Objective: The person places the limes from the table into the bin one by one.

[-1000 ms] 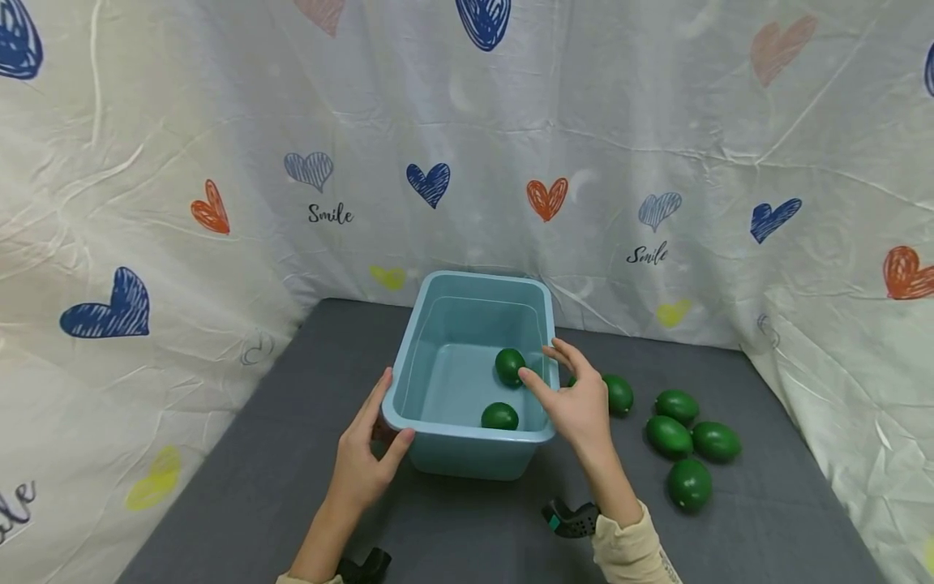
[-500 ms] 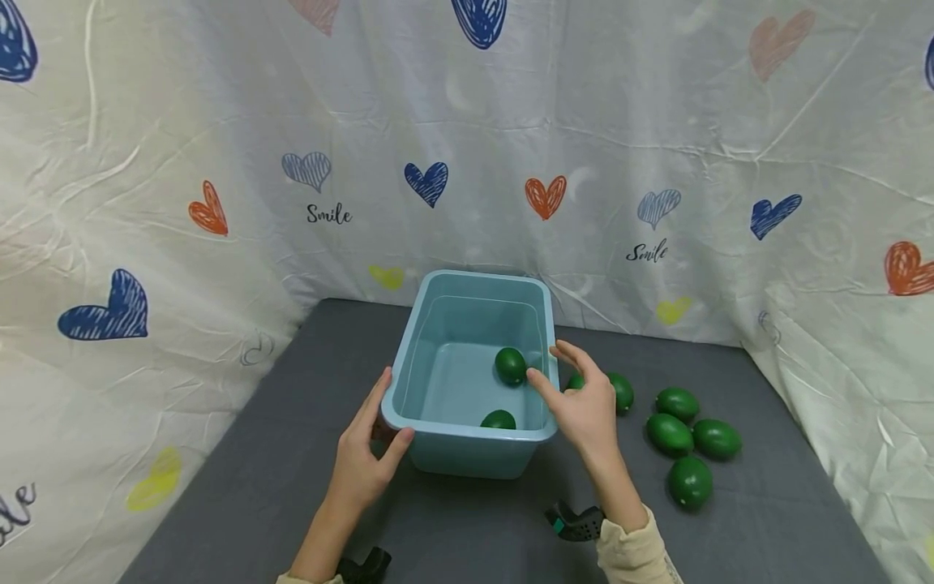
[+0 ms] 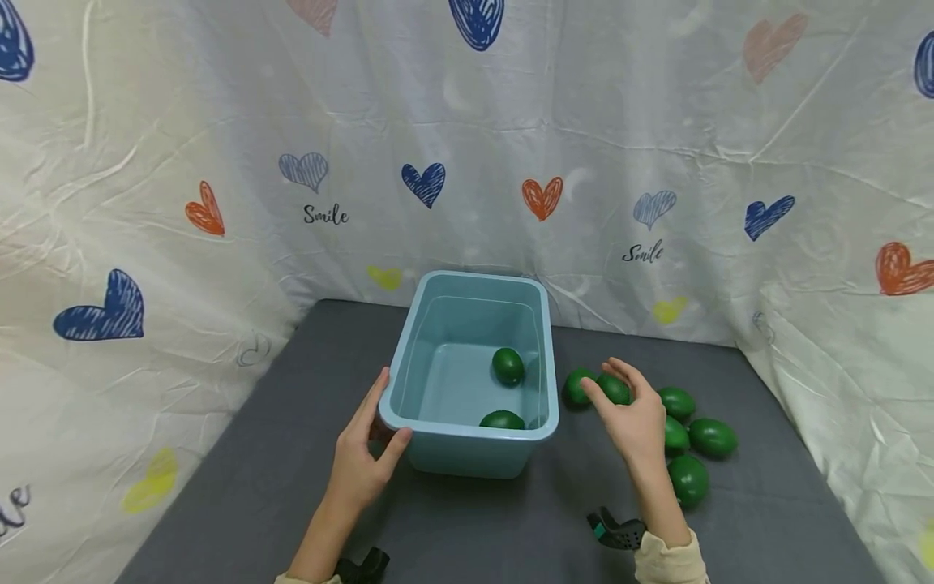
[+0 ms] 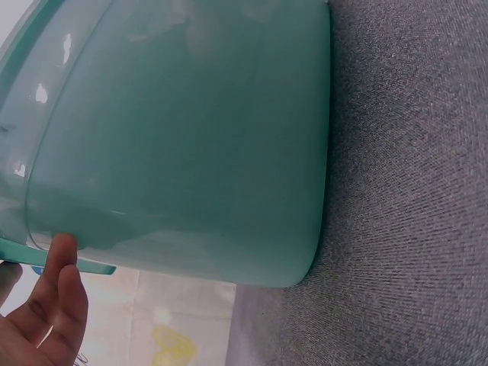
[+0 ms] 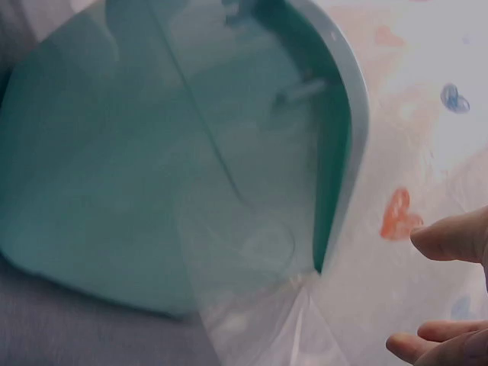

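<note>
A light blue plastic bin (image 3: pixel 470 454) stands in the middle of the table. Inside it lie two glossy dark green oval fruits, one farther back (image 3: pixel 507 367) and one (image 3: pixel 502 419) partly hidden by the front rim. My left hand (image 3: pixel 365 458) grips the bin's near left corner, and the left wrist view shows its fingers (image 4: pixel 62 278) at the rim. Right of the bin, my right hand (image 3: pixel 636 423) hovers, thumb and fingers apart and nothing between them. Two more green fruits sit near its fingertips, one left (image 3: pixel 576 388) and one partly covered (image 3: pixel 614 388).
Several further green fruits (image 3: pixel 713 438) lie grouped to the right of my right hand, some partly behind it. A dark grey cloth (image 3: pixel 540 527) covers the table. A white curtain (image 3: pixel 467 105) with hearts hangs behind and at the sides.
My right hand has left the bin's right rim and moved right, over the fruits outside. The near fruit inside has shifted slightly. My left hand stays on the bin.
</note>
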Demonstrator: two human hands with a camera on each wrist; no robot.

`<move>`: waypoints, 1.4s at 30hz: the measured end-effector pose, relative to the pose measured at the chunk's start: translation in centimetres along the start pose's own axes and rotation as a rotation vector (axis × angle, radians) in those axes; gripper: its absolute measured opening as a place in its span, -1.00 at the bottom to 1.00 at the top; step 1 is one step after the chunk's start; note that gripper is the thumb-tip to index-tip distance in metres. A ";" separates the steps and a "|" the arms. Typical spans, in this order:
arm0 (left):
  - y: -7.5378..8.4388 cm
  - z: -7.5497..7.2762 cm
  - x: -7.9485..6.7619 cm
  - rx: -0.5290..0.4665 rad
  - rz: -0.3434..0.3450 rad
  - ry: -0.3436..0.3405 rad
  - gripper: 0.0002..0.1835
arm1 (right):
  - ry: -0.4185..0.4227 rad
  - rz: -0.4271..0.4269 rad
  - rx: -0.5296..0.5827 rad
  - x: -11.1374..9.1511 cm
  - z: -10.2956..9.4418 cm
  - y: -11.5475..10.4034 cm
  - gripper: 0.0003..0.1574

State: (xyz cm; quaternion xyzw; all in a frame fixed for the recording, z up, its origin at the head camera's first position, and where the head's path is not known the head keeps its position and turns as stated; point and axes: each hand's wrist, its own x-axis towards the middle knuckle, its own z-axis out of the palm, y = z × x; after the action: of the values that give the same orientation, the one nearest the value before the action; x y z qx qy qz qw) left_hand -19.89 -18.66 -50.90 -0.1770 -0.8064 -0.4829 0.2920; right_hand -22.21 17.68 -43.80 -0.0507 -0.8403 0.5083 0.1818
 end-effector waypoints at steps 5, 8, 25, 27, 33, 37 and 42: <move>0.1 -0.1 -0.1 0.003 0.004 -0.007 -0.08 | 0.013 0.008 -0.053 -0.2 -1.4 1.9 -0.23; 0.1 -0.2 -0.1 0.007 0.010 -0.013 -0.08 | 0.027 0.020 -0.082 -0.5 -2.1 3.1 -0.22; 0.1 -0.3 -0.3 0.020 -0.018 -0.028 -0.07 | 0.123 0.213 -0.242 -2.2 -6.8 9.5 -0.01; 0.2 -0.3 -0.3 0.021 -0.024 -0.026 -0.07 | 0.135 0.222 -0.264 -2.4 -7.3 9.9 0.00; 0.3 -0.2 -0.3 0.022 -0.025 -0.021 -0.07 | 0.146 0.274 -0.312 -3.2 -8.1 10.9 0.03; 0.3 -0.2 -0.2 0.017 -0.013 -0.021 -0.07 | 0.144 0.295 -0.331 -3.6 -8.3 11.7 0.05; 0.2 -0.1 0.0 0.008 -0.003 -0.019 -0.07 | 0.138 0.311 -0.353 -4.1 -8.4 12.3 0.09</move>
State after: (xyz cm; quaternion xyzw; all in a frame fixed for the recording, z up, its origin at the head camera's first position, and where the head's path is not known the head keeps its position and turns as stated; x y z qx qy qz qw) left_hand -19.73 -18.69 -50.77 -0.1792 -0.8113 -0.4784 0.2843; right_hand -16.66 29.50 -52.05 -0.2450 -0.8837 0.3708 0.1468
